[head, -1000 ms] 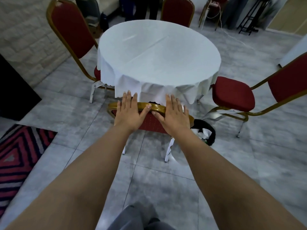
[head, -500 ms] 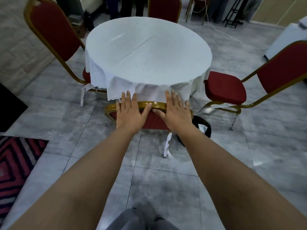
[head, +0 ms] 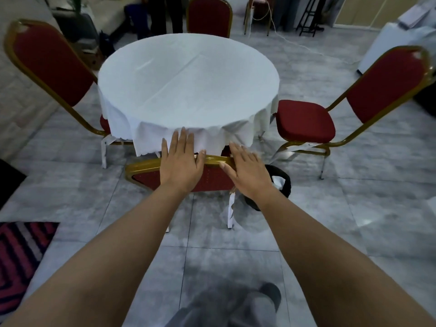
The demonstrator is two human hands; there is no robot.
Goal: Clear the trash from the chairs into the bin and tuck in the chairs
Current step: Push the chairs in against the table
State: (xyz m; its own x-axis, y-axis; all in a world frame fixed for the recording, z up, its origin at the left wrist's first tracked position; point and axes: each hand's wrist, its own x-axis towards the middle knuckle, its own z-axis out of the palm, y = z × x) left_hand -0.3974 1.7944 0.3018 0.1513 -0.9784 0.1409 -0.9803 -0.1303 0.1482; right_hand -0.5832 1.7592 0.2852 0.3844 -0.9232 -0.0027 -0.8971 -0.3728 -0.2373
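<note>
Both of my hands lie flat, fingers stretched out, on the gold top rail of the near red chair [head: 146, 178]. My left hand [head: 180, 161] is at the middle of the rail and its fingertips reach the hanging tablecloth. My right hand [head: 246, 172] presses on the rail's right end. The chair's seat is hidden under the round white-clothed table [head: 188, 79]. A black bin [head: 284, 175] stands on the floor just right of this chair, with white paper [head: 278, 182] in it.
A red chair [head: 304, 120] stands pulled out at the table's right, its seat bare. Another red chair [head: 52, 64] sits at the left, partly under the cloth, and a third [head: 208, 17] at the far side. A striped rug [head: 21, 256] lies at lower left.
The near chair has slid forward under the table with both hands on its top rail. My left fingertips now touch the tablecloth edge.
</note>
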